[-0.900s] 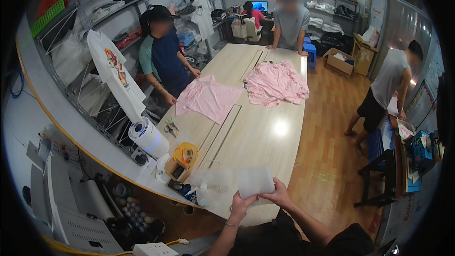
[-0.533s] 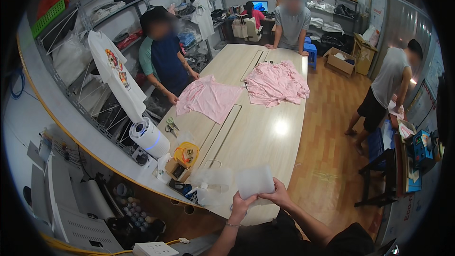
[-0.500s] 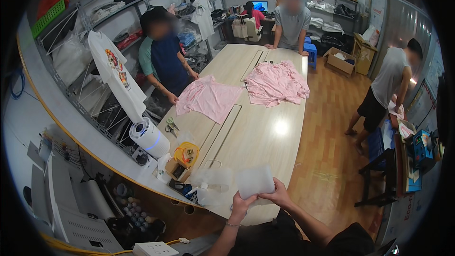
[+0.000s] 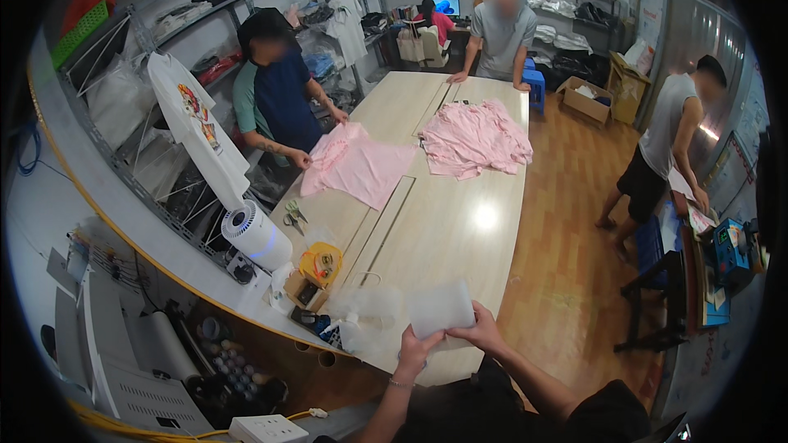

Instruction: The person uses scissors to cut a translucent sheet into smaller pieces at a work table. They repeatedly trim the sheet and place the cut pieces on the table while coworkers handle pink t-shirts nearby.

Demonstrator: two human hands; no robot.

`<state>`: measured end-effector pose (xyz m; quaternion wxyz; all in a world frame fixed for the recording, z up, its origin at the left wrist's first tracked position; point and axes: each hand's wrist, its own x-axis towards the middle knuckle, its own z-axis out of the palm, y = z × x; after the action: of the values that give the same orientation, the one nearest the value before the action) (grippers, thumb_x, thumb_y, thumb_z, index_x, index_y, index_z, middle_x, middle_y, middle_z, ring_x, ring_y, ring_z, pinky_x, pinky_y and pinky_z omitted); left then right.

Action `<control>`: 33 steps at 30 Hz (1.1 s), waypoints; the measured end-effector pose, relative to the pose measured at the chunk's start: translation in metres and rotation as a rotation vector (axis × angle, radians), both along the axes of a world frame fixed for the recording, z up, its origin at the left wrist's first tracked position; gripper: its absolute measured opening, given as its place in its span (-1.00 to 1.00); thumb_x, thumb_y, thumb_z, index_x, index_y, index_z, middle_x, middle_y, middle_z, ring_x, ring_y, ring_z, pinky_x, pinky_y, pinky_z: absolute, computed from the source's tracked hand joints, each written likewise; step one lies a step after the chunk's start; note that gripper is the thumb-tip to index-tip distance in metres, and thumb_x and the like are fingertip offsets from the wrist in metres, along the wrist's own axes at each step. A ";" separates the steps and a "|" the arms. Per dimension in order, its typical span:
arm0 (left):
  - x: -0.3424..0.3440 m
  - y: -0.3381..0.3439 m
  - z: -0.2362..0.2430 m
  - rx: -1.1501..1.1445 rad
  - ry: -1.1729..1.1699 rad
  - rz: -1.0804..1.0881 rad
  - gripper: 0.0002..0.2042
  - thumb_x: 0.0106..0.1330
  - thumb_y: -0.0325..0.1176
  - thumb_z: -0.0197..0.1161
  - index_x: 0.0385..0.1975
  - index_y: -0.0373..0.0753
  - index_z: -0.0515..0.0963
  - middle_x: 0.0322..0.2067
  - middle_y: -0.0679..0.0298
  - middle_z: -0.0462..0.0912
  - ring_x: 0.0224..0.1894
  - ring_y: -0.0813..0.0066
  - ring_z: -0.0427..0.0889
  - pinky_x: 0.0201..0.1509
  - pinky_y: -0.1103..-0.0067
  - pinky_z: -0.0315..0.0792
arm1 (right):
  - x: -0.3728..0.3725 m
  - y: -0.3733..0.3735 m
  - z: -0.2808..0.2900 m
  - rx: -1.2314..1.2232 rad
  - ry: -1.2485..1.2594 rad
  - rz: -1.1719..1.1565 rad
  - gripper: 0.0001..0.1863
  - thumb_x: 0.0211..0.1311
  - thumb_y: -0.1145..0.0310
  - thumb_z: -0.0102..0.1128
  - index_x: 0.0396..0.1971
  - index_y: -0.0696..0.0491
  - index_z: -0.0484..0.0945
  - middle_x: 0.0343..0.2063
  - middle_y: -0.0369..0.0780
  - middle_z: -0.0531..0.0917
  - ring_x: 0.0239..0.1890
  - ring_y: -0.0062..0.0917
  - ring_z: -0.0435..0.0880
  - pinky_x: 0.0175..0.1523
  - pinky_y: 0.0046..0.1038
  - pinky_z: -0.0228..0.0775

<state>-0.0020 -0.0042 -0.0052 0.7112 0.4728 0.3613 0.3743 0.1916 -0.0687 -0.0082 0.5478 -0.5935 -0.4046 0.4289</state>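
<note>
My left hand [image 4: 416,344] and my right hand [image 4: 480,325] both grip a white translucent sheet or stack of sheets [image 4: 440,305] at its near edge, thumbs close together, above the near end of the pale wooden table [image 4: 456,230]. Clear plastic pieces [image 4: 361,324] lie just left of my hands, beside a small cardboard box [image 4: 301,287] and a yellow container [image 4: 321,262]. Scissors [image 4: 294,220] and a white cylindrical appliance [image 4: 261,238] are farther up the left edge. A spread pink garment [image 4: 365,168] and a heap of pink garments [image 4: 474,139] lie beyond.
A co-worker [image 4: 279,107] handles the spread garment; another [image 4: 502,45] leans on the far end; a third [image 4: 665,127] bends at a right-side bench with a blue machine [image 4: 730,256]. A seated person [image 4: 441,23] faces a monitor. Shelves [image 4: 197,20] line the left; a printer [image 4: 135,365] sits lower left.
The left co-worker's hands have shifted the pink garment's top edge slightly. The right co-worker has reached farther down toward the bench. The view has tilted slightly, with my hands still holding the sheet.
</note>
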 end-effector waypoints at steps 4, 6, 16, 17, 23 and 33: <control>0.001 -0.003 0.004 -0.037 -0.023 -0.004 -0.69 0.31 -0.61 0.49 0.04 -0.39 0.65 -0.10 0.20 0.81 -0.11 0.46 0.80 0.03 0.50 0.69 | -0.002 -0.002 -0.007 -0.009 0.033 -0.001 -0.29 0.08 0.30 0.72 0.21 0.21 0.59 0.03 -0.10 0.77 0.10 -0.40 0.75 0.21 -0.31 0.62; 0.001 -0.004 0.006 -0.042 -0.027 -0.006 -0.69 0.31 -0.61 0.49 0.04 -0.39 0.65 -0.11 0.21 0.81 -0.11 0.46 0.80 0.03 0.50 0.69 | -0.003 -0.003 -0.007 0.004 0.073 0.006 -0.28 0.08 0.30 0.72 0.23 0.21 0.58 0.04 -0.10 0.77 0.11 -0.40 0.75 0.22 -0.31 0.62; 0.003 -0.005 0.009 -0.039 -0.057 0.002 -0.68 0.33 -0.60 0.47 0.06 -0.40 0.64 -0.09 0.22 0.80 -0.10 0.46 0.78 0.05 0.50 0.68 | -0.001 -0.004 -0.012 -0.030 0.124 0.040 -0.26 0.12 0.34 0.72 0.28 0.22 0.55 0.08 -0.10 0.76 0.13 -0.41 0.74 0.23 -0.32 0.62; 0.002 -0.006 0.008 -0.050 -0.071 0.009 -0.69 0.33 -0.60 0.47 0.05 -0.40 0.64 -0.09 0.22 0.79 -0.10 0.47 0.78 0.05 0.50 0.67 | -0.001 -0.003 -0.014 -0.032 0.123 0.044 -0.25 0.12 0.35 0.72 0.28 0.23 0.55 0.08 -0.10 0.76 0.13 -0.40 0.74 0.24 -0.32 0.62; -0.002 -0.001 0.001 -0.034 -0.055 0.002 -0.67 0.33 -0.59 0.48 0.08 -0.39 0.63 -0.06 0.20 0.79 -0.07 0.45 0.78 0.08 0.48 0.67 | -0.004 -0.005 0.013 -0.114 0.270 0.053 -0.21 0.11 0.38 0.72 0.31 0.27 0.50 0.07 -0.05 0.75 0.14 -0.38 0.74 0.26 -0.32 0.63; -0.006 -0.004 0.007 -0.044 -0.013 -0.036 -0.67 0.33 -0.60 0.48 0.08 -0.39 0.63 -0.07 0.20 0.80 -0.07 0.46 0.78 0.09 0.50 0.67 | -0.005 -0.004 0.003 -0.111 0.185 0.046 -0.31 0.14 0.36 0.65 0.26 0.23 0.58 0.06 -0.11 0.77 0.08 -0.42 0.76 0.21 -0.32 0.63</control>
<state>-0.0079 -0.0083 0.0016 0.7305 0.4608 0.3562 0.3565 0.1864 -0.0729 -0.0052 0.5390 -0.5714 -0.3414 0.5161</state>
